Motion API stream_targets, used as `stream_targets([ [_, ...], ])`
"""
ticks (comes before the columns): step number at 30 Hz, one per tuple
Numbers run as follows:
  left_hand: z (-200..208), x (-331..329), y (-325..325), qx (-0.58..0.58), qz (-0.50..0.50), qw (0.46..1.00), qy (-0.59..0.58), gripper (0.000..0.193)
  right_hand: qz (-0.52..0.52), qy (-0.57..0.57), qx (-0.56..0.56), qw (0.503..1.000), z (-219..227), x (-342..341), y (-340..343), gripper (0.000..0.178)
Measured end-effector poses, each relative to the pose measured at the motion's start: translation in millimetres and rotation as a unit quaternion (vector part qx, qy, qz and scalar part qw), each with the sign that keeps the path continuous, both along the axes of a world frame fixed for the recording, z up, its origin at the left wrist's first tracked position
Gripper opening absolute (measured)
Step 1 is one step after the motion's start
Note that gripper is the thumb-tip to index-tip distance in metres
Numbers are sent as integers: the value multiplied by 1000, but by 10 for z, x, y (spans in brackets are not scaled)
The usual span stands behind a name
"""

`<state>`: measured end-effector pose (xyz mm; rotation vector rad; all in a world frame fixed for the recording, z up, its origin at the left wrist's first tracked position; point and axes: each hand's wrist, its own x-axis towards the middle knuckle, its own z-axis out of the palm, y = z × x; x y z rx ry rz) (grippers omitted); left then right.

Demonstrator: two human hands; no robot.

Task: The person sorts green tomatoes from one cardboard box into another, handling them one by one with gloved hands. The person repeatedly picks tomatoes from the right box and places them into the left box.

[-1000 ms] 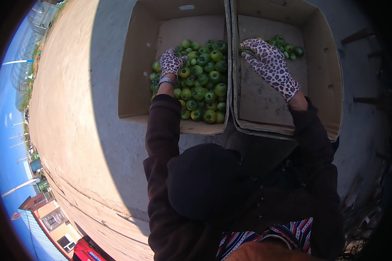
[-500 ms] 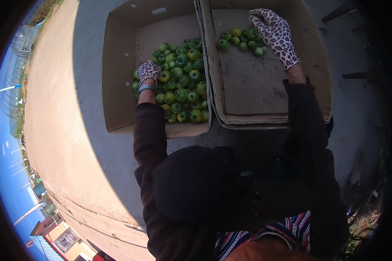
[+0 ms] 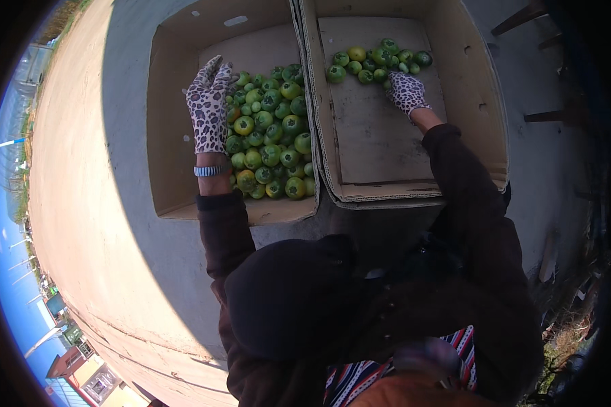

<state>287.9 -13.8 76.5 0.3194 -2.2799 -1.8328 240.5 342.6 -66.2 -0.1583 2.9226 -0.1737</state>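
Both of my hands wear leopard-print gloves. My left hand [image 3: 210, 108] is stretched out along the left edge of a heap of green tomatoes [image 3: 271, 132], inside the left cardboard box [image 3: 172, 129]. Its fingers are apart and it holds nothing I can see; a striped band circles the wrist. In the right cardboard box [image 3: 377, 156], my right hand [image 3: 407, 93] reaches the near edge of a smaller group of tomatoes [image 3: 357, 54]. Its fingers curl down among the fruit, and what they grip is hidden. A few tomatoes are yellowish.
The two boxes stand side by side, their walls touching. Grey concrete [image 3: 132, 136] in shade lies to the left, with bright sunlit ground [image 3: 75, 176] beyond. Dark legs of some object [image 3: 546, 117] stick out at the right. My dark cap [image 3: 285, 298] covers part of the lower view.
My left hand has moved from on top of the heap to its left side and stretched its fingers. My right hand has come down and left to the near edge of the smaller group, fingers curling.
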Motion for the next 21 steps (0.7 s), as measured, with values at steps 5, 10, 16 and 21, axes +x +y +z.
stream_targets([
  [5,51,123,120,81,-58,995,14,28,-44,-20,-4,999,128,30,-66,38],
  [10,170,349,586,88,-194,976,49,26,-47,118,-179,976,1085,-55,-407,47],
  [16,-9,434,859,135,-269,951,67,47,182,244,-368,878,1538,683,-978,42],
  [21,123,358,757,55,-265,960,68,43,261,318,-267,871,1347,673,-993,43],
])
